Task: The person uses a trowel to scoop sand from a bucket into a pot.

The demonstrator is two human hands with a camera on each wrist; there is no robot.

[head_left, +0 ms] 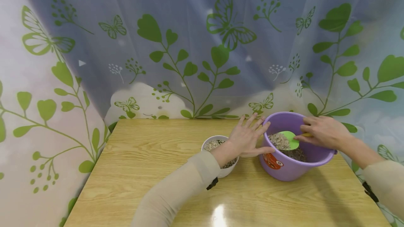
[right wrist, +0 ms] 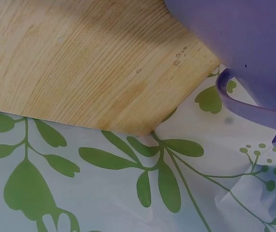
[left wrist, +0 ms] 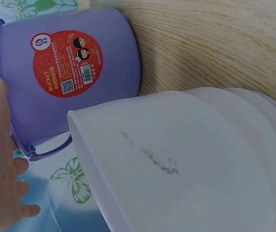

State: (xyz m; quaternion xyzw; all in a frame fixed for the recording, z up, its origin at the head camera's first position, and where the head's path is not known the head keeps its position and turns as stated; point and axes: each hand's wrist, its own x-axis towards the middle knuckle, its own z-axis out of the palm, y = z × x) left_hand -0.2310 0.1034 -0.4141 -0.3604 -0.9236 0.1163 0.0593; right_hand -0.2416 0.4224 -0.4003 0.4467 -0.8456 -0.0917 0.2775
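Pale wood-grain table (head_left: 126, 157). Right hand (head_left: 326, 132) grips yellow-handled green plastic scoop (head_left: 293, 142); left hand (head_left: 247, 137), fingers spread, touches round purple plastic bucket (head_left: 296, 168). I'd keep scoop level.

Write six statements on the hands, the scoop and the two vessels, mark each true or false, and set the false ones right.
1. The right hand holds the green scoop. True.
2. The white container holds grainy material. True.
3. The scoop is inside the white container. False: it is inside the purple bucket.
4. The purple bucket carries a round red sticker. True.
5. The left hand grips the white container. False: its fingers are spread at the purple bucket's rim.
6. In the head view, the white container stands right of the purple bucket. False: it stands to the left.
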